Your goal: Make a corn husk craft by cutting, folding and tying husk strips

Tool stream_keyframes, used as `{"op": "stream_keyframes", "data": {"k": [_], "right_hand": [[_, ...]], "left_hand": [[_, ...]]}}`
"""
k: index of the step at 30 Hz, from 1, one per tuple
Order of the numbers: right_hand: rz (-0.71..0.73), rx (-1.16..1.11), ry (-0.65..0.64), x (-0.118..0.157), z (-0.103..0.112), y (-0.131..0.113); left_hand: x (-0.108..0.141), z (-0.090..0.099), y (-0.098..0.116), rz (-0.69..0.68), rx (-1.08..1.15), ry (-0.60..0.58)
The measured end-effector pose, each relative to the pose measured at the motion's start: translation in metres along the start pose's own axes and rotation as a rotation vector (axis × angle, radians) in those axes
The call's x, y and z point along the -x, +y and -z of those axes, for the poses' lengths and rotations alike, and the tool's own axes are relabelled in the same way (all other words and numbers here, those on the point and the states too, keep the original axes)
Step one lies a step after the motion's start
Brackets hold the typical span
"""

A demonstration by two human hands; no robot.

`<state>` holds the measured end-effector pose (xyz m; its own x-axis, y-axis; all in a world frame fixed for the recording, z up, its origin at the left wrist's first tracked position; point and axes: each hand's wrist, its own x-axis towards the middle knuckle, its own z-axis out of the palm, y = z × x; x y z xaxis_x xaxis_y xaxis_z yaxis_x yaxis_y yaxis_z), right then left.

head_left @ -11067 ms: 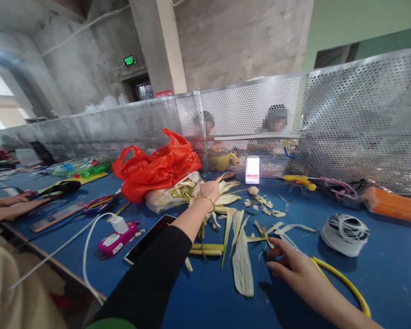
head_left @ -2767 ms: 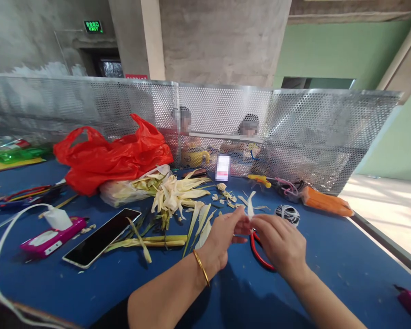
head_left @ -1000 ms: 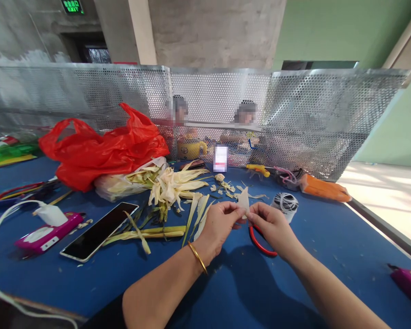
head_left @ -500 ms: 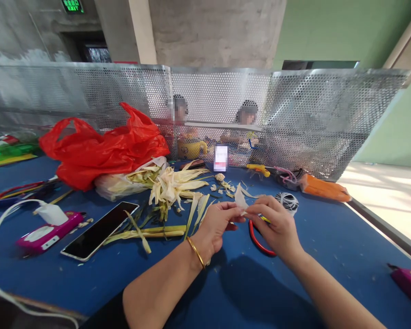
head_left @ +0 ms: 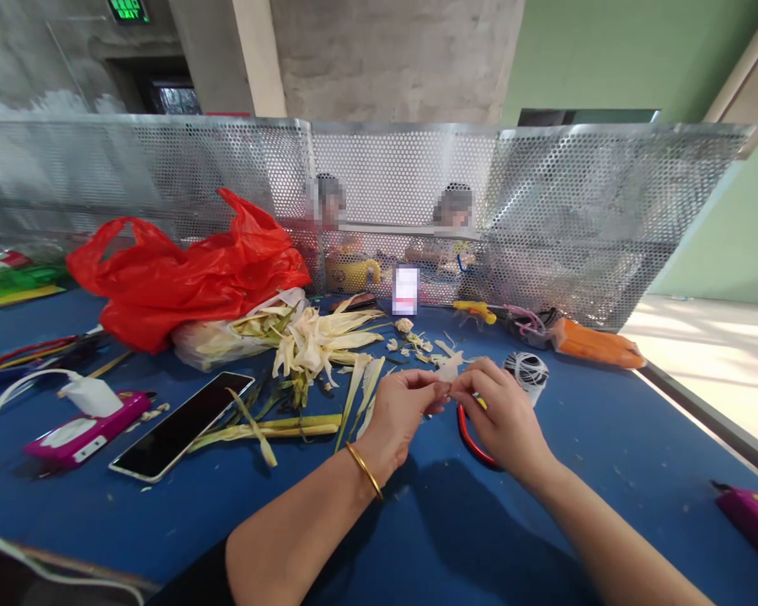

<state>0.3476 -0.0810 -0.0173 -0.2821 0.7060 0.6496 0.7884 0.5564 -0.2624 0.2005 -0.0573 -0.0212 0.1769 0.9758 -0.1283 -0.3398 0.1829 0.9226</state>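
My left hand, with a gold bangle at the wrist, is closed in a pinch on a small pale piece of corn husk. My right hand pinches the same piece from the other side, fingertips almost touching the left ones. The husk's thin whitish end sticks up beyond the fingers; its lower part is hidden by them. Under my right hand lies a tool with a red handle, partly covered. Just beyond that hand is a spool of white and dark string. Dried corn husks lie heaped to the left.
A black-screened phone, a magenta power strip with a white plug, and a red plastic bag are on the left. A yellow glue gun and orange packet lie at the back, before a perforated metal screen. Two people sit behind it.
The husk piece between my fingers has tipped lower and spread wider. My right hand has shifted slightly left, its fingers curled closer to my left fingertips.
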Motion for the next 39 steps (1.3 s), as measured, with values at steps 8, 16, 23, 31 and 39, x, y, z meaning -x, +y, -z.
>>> {"op": "stream_keyframes", "data": {"k": [8, 16, 23, 31, 39], "right_hand": [[-0.167, -0.134, 0.002, 0.000, -0.005, 0.001], [-0.501, -0.596, 0.071, 0.003, -0.015, 0.004], [-0.590, -0.720, 0.088, 0.002, -0.012, 0.004], [-0.717, -0.998, 0.041, -0.002, -0.009, 0.005], [-0.267, -0.466, 0.143, 0.002, -0.008, 0.005]], "left_hand": [[-0.002, -0.001, -0.004, 0.019, 0.032, 0.025], [-0.001, -0.001, -0.003, -0.018, -0.015, -0.015], [0.002, -0.003, -0.004, -0.110, -0.044, -0.030], [-0.003, 0.001, -0.005, 0.076, 0.089, -0.095], [-0.006, 0.003, -0.001, 0.093, 0.074, 0.002]]}}
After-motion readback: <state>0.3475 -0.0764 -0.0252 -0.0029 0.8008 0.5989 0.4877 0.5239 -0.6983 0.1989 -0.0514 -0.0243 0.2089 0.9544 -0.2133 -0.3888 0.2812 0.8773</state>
